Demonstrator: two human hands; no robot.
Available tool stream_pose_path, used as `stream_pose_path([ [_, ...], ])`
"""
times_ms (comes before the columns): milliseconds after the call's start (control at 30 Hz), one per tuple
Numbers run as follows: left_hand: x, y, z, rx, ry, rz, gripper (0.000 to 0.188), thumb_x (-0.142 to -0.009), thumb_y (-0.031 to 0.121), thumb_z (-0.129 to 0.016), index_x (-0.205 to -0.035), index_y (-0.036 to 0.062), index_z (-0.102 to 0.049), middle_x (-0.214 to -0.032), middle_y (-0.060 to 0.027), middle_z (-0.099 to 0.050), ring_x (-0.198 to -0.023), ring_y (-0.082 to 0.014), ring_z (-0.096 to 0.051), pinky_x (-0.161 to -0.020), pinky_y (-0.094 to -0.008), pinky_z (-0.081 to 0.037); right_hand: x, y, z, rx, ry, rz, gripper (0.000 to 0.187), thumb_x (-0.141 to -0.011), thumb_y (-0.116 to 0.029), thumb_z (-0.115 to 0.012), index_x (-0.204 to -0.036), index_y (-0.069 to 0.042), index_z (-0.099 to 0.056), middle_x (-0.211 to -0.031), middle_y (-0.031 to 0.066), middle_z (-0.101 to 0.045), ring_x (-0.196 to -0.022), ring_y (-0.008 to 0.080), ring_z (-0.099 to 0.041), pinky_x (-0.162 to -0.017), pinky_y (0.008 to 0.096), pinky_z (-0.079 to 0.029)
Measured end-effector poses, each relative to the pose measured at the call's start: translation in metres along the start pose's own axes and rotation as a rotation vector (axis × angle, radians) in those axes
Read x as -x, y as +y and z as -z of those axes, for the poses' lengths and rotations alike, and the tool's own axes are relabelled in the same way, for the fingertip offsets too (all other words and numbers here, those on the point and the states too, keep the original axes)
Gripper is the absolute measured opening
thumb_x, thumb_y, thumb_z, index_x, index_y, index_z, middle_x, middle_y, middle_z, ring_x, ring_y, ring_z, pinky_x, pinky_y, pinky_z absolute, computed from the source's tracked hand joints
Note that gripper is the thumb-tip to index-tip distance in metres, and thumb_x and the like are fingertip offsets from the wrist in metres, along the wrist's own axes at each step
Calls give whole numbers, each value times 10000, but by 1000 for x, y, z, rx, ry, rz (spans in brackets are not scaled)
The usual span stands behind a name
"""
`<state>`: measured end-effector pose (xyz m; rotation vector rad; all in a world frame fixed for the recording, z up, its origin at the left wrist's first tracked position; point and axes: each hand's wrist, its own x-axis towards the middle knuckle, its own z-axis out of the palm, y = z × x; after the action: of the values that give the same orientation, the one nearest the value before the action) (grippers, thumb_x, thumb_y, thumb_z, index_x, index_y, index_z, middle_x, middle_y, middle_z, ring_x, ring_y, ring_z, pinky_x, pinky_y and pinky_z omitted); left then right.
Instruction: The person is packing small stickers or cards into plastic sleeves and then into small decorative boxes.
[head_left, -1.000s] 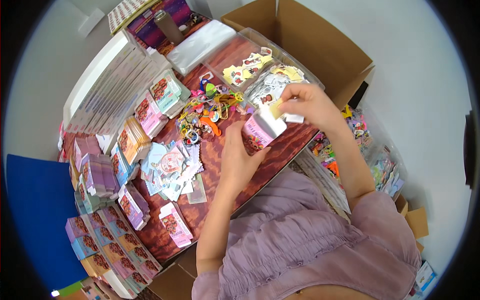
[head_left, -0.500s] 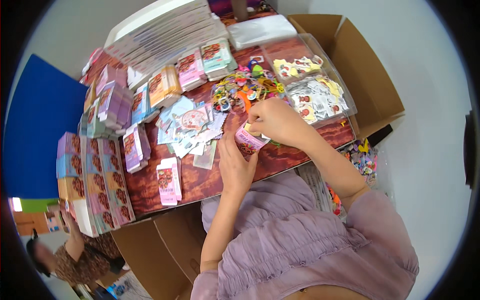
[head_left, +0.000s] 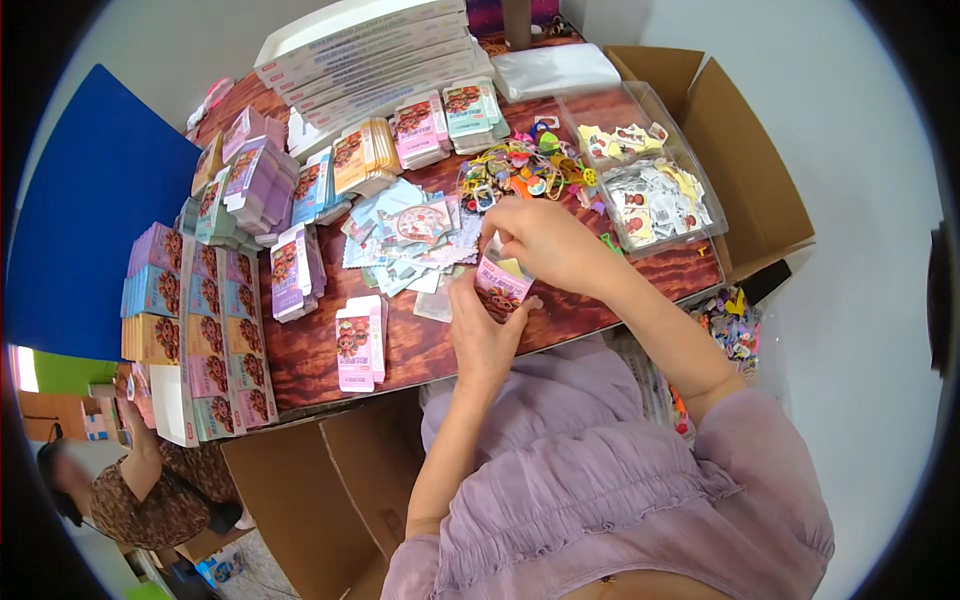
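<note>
My left hand (head_left: 483,335) is closed around a small pink carton (head_left: 502,291), its printed front facing up toward me. The carton's top is open, and a pale yellow piece (head_left: 511,266) shows in the mouth. Just above that opening, my right hand (head_left: 545,240) has its fingers pinched together; what they hold is mostly hidden, with only a whitish edge showing. Near the carton, a heap of printed cards and stickers (head_left: 410,228) spreads to the left. Beyond my right hand lies a pile of colourful small trinkets (head_left: 520,170).
Two pink cartons (head_left: 362,345) lie by the near edge. Stacked cartons (head_left: 365,158) and a display tray (head_left: 205,345) line the left and back. Clear trays (head_left: 660,205) hold small packets. Cardboard boxes (head_left: 740,150) stand beside and below the table. Another person (head_left: 155,490) is at lower left.
My right hand has lifted slightly from the carton's mouth, and the yellow piece inside shows more. My left hand keeps its hold. The whole view has shifted, with the table sliding rightward.
</note>
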<state>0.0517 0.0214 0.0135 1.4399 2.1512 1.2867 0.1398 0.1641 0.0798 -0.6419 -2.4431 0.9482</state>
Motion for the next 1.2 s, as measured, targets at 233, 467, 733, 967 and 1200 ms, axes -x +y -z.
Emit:
stream_pose_path([
  [233, -3, -30, 22, 133, -29, 99, 760, -719, 197, -869, -1292, -25, -422, -1200, -212, -507, -1118, -376, -540, -931, -446, -462, 26, -21, -15, 21, 220, 29, 262, -819, -53, -679, -1072, -16, -621, -1090, 109, -640, -988, 232, -641, -798, 367, -513],
  [467, -17, -10, 100, 97, -200, -144, 982, -769, 191, -835, -1510, -36, -232, -1435, -250, -416, -1299, -389, -460, -1096, -424, -373, 47, -34, -64, -662, 436, -200, 571, -907, 32, -610, -1434, -13, -394, -1352, 112, -538, -1192, 163, -570, -974, 306, -463],
  [733, -36, 37, 174, 323, 178, 177, 564, -876, 241, -679, -1325, -44, -490, -1250, -158, -571, -1200, -255, -552, -1031, -382, -454, 40, -48, -16, -419, 231, -324, 589, -885, 44, -590, -1442, -69, -435, -1224, 82, -608, -881, 118, -646, -699, 240, -527],
  [967, -48, 50, 156, 285, 108, 19, 595, -876, 212, -689, -1358, -44, -455, -1281, -173, -553, -1225, -266, -536, -1034, -390, -449, 53, -33, -22, 99, 186, -185, 657, -824, -93, -660, -1439, -68, -428, -1210, 179, -637, -1012, 360, -639, -864, 436, -512],
  [1200, -41, 51, 155, 209, 78, -77, 631, -875, 183, -700, -1392, -44, -419, -1312, -187, -536, -1249, -276, -520, -1037, -398, -444, 62, -28, -21, 93, 130, -208, 645, -832, -107, -662, -1436, -71, -437, -1169, 201, -641, -1033, 362, -634, -869, 442, -510],
])
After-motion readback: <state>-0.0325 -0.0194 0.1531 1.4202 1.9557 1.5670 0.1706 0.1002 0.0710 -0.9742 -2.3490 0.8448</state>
